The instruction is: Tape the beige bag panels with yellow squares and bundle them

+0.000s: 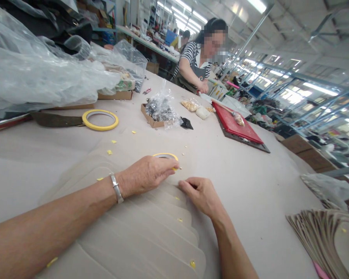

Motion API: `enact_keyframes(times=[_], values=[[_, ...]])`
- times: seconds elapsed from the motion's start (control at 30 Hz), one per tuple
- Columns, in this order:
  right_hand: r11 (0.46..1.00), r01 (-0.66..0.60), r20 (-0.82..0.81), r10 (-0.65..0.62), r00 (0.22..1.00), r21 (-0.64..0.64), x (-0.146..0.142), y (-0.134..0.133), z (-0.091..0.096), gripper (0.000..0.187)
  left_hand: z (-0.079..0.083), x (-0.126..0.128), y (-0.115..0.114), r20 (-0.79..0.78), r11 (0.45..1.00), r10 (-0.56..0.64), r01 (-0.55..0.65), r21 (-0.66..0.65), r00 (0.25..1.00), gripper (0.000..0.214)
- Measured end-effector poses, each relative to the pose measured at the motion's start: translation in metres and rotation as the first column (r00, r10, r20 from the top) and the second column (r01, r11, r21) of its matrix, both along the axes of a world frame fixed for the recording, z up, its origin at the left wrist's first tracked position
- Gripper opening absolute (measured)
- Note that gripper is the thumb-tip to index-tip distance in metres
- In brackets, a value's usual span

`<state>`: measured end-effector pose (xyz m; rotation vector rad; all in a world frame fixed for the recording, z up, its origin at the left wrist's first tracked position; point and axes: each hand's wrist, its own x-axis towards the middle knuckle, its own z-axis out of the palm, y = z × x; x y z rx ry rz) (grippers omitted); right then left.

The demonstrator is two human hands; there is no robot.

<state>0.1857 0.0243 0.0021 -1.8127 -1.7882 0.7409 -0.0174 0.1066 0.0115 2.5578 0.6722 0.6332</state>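
Observation:
Several beige, round-cornered sheets lie fanned in overlapping layers on the table, with small yellow tape pieces along their edges. My left hand, with a silver bracelet at the wrist, is closed around a roll of yellow tape above the far end of the sheets. Its fingers hide part of the roll. Close to it, my right hand has thumb and forefinger pinched together at the edge of the sheets. Whatever lies between those fingertips is too small or hidden to make out. Tiny metal bits lie just beyond my hands.
Another yellow tape roll lies left, beside a dark strip. A small box of metal parts stands ahead, a red board beyond it. Clear plastic bags pile up left; stacked beige pieces lie right. A co-worker works opposite.

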Motion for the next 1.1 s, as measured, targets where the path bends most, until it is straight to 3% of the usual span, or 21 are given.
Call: enact_keyframes(times=[0.1,0.23,0.47,0.7,0.77,0.87,0.93,1.0,1.1], values=[[0.939,0.104,-0.130,-0.064,0.989,0.327,-0.004,0.001,-0.002,0.017,-0.001,0.001,-0.002,0.018,1.000,0.021,-0.021,0.019,1.000,0.020],[0.823,0.001,-0.103,0.070,0.992,0.568,-0.015,0.004,-0.007,0.020,-0.008,0.004,-0.005,-0.002,0.998,0.044,-0.044,0.039,0.999,0.031],[0.779,-0.117,0.022,0.132,0.991,0.616,-0.020,0.008,-0.007,0.015,-0.011,0.007,-0.008,-0.090,0.994,0.076,-0.069,0.084,0.993,0.035],[0.697,-0.092,0.134,-0.006,0.991,0.711,-0.024,0.010,-0.012,0.014,-0.004,0.008,-0.009,-0.081,0.997,0.082,-0.082,-0.001,0.993,0.017],[0.723,-0.021,0.085,-0.053,0.995,0.691,-0.025,0.010,-0.012,0.013,-0.004,0.010,-0.008,-0.061,0.997,0.081,-0.081,-0.004,0.995,0.016],[0.845,0.202,-0.170,-0.133,0.976,0.495,-0.029,0.011,-0.009,0.010,-0.006,0.014,-0.006,-0.028,0.991,0.105,-0.103,0.084,0.994,0.016],[0.915,0.328,-0.411,-0.213,0.887,0.235,-0.032,0.012,-0.006,0.014,-0.008,0.016,-0.006,0.009,0.981,0.102,-0.102,0.166,0.995,0.017],[0.933,0.359,-0.582,-0.282,0.763,0.019,-0.035,0.015,-0.003,0.019,-0.011,0.017,-0.006,0.057,0.968,0.096,-0.107,0.228,0.994,0.019],[0.925,0.366,-0.691,-0.330,0.643,-0.102,-0.037,0.019,0.002,0.023,-0.016,0.017,-0.007,0.122,0.950,0.106,-0.137,0.280,0.987,0.021]])
